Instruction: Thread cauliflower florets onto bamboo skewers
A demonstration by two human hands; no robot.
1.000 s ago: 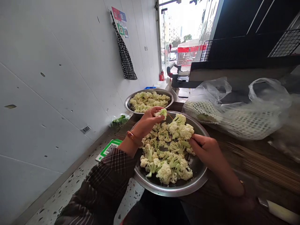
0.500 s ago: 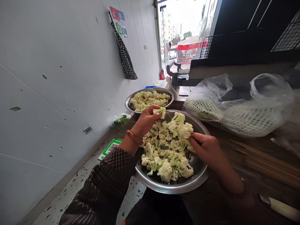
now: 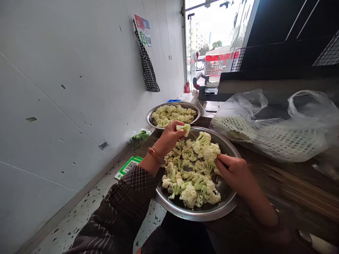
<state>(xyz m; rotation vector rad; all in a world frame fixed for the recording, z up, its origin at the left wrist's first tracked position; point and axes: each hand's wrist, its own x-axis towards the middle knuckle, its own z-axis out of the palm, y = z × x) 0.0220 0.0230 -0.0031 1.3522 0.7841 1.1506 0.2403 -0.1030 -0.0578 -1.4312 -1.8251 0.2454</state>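
Observation:
Between the fingers of my left hand is a small cauliflower floret, over the far part of a steel basin. A thin wooden skewer runs from beside that floret to larger cauliflower florets that are threaded on it. My right hand is closed at the right end of these florets; its fingertips hide what lies under them. Below both hands, loose cauliflower pieces fill much of the basin.
A second steel basin of cauliflower stands behind. On the right are plastic bags with net-wrapped contents, a bundle of skewers and a pale knife-like handle. Left are a green QR-code sign and bagged greens.
The whole view has shifted, so everything sits slightly lower and to the right. Both hands keep their hold, and the floret in my left hand stays near the skewer's tip.

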